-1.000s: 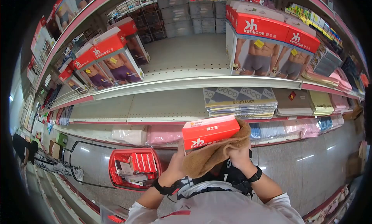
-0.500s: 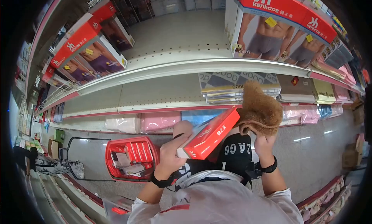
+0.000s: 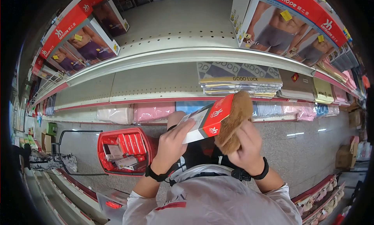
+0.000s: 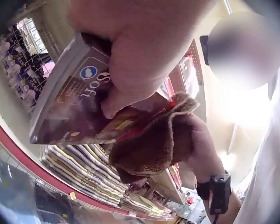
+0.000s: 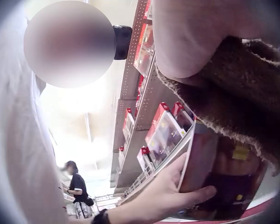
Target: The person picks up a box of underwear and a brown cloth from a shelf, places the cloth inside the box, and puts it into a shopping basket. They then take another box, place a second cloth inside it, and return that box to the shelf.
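Observation:
My left hand (image 3: pixel 171 141) grips a boxed pair of underwear (image 3: pixel 196 125) by its near end, in front of my chest. The box is tilted, with a red printed top and pale sides. In the left wrist view, its printed front (image 4: pixel 65 102) reads "Soft", and the thumb lies across it. My right hand (image 3: pixel 248 145) holds a brown fluffy cloth (image 3: pixel 238 116) against the red part of the box, hiding its right end. Seen from the right wrist, folds of the cloth (image 5: pixel 242 93) hang over the box front (image 5: pixel 231 175).
Similar underwear boxes stand on the upper shelf at left (image 3: pixel 83 40) and right (image 3: pixel 272 30). Folded towels (image 3: pixel 239 82) are stacked below. A red basket (image 3: pixel 150 141) holding several boxes stands at my left, beside a black-framed cart (image 3: pixel 55 147). Another person (image 5: pixel 78 189) stands farther off.
The brown cloth was first around the box, then lifted off to the right, and is now back on its red top. The box has turned, and my view has moved closer to the shelf.

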A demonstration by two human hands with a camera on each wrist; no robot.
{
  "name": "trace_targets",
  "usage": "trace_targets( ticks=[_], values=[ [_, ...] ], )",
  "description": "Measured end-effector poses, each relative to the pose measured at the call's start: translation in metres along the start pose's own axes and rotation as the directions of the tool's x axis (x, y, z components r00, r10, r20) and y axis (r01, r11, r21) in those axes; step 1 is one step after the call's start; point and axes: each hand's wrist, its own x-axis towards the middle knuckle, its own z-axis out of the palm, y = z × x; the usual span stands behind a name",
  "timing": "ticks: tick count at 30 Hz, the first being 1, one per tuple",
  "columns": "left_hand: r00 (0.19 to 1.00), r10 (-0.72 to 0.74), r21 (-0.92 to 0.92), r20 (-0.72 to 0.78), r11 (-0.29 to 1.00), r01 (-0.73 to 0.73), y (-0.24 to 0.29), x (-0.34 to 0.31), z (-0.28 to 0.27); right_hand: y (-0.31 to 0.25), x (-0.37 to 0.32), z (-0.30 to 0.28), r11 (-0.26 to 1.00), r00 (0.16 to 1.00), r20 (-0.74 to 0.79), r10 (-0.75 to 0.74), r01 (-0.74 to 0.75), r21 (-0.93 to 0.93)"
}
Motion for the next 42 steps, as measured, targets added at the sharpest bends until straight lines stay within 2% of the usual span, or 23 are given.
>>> trace_targets(
  ticks=[5,7,8,9,10,11,12,13,16,19,20,21,23,24,27,29,31,34,36,37,39,40,42],
  values=[
    [0.998,0.062,-0.041,-0.017,0.997,-0.063,-0.002,-0.002,0.001,0.014,-0.004,0.002,0.988,0.998,-0.030,-0.056,0.060,0.141],
    [0.995,0.082,-0.088,-0.065,0.992,-0.087,0.000,-0.002,0.001,0.030,-0.011,0.006,0.982,0.997,-0.026,0.079,-0.073,0.172],
    [0.990,0.098,-0.140,-0.100,0.984,-0.112,0.001,-0.003,0.001,0.039,-0.013,0.012,0.971,0.982,-0.110,0.151,-0.127,0.201],
    [0.989,0.101,-0.135,-0.104,0.984,-0.115,0.003,-0.004,0.001,0.040,-0.013,0.013,0.972,0.983,-0.113,0.145,-0.121,0.202],
    [0.989,0.094,-0.190,-0.118,0.975,-0.115,0.004,-0.004,0.000,0.039,-0.014,0.013,0.880,0.942,-0.051,0.332,-0.290,0.377],
    [0.988,0.087,-0.245,-0.131,0.962,-0.117,0.006,-0.003,-0.001,0.038,-0.018,0.013,0.728,0.869,0.045,0.494,-0.441,0.525],
    [0.986,0.098,-0.303,-0.134,0.944,-0.135,0.007,-0.003,-0.001,0.040,-0.026,0.010,0.563,0.796,0.192,0.574,-0.554,0.613],
    [0.985,0.102,-0.299,-0.140,0.944,-0.140,0.008,-0.003,-0.001,0.044,-0.030,0.011,0.567,0.800,0.188,0.569,-0.548,0.615],
    [1.000,0.009,-0.522,0.004,0.853,-0.006,0.015,-0.001,-0.001,0.050,-0.030,0.011,0.624,0.879,0.168,0.446,-0.440,0.645],
    [0.998,-0.008,-0.576,0.061,0.816,0.042,0.008,-0.009,-0.001,0.049,-0.025,0.013,0.666,0.937,0.139,0.320,-0.327,0.671],
    [0.986,-0.153,-0.768,0.066,0.623,0.148,0.008,-0.019,0.008,0.048,-0.025,0.014,0.676,0.951,0.130,0.279,-0.291,0.677],
    [0.986,-0.150,-0.768,0.067,0.623,0.147,0.005,-0.020,0.011,0.044,-0.022,0.015,0.683,0.963,0.124,0.239,-0.257,0.684],
    [0.953,-0.168,-0.898,0.253,0.326,0.296,0.002,-0.023,0.013,0.031,-0.017,0.008,0.714,0.969,0.110,0.220,-0.237,0.659],
    [0.928,-0.078,-0.903,0.365,0.214,0.373,0.007,-0.016,0.001,0.025,-0.014,0.006,0.743,0.975,0.099,0.199,-0.216,0.633],
    [0.926,-0.191,-0.890,0.327,0.267,0.369,0.007,-0.017,0.005,0.010,-0.015,0.001,0.816,0.986,0.090,0.140,-0.167,0.554],
    [0.926,-0.190,-0.885,0.326,0.283,0.369,0.001,-0.019,0.012,0.004,-0.015,0.001,0.858,0.992,0.082,0.094,-0.123,0.499],
    [0.954,-0.161,-0.890,0.253,0.348,0.294,-0.001,-0.017,0.014,0.000,-0.016,0.002,0.893,0.996,0.076,0.046,-0.075,0.443],
    [0.938,-0.137,-0.880,0.318,0.325,0.346,-0.005,-0.011,0.011,0.001,-0.020,0.005,0.922,0.997,0.075,-0.008,-0.022,0.387],
    [0.937,-0.077,-0.901,0.342,0.256,0.350,-0.005,-0.009,0.013,0.007,-0.023,0.005,0.645,0.930,0.361,0.064,-0.315,0.696],
    [0.937,-0.082,-0.902,0.339,0.255,0.349,-0.004,-0.008,0.011,0.005,-0.019,0.004,0.643,0.929,0.365,0.061,-0.316,0.697],
    [0.910,-0.157,-0.863,0.383,0.289,0.413,0.001,-0.006,0.005,0.000,-0.009,0.002,0.923,0.980,0.176,0.093,-0.151,0.354],
    [0.933,-0.159,-0.877,0.323,0.321,0.358,0.002,-0.005,0.005,0.004,-0.009,0.005,0.922,0.979,0.180,0.093,-0.153,0.355],
    [0.925,-0.214,-0.857,0.315,0.355,0.374,0.001,-0.004,0.003,0.018,-0.019,0.015,0.878,0.882,0.150,0.447,-0.464,0.115]
  ],
)
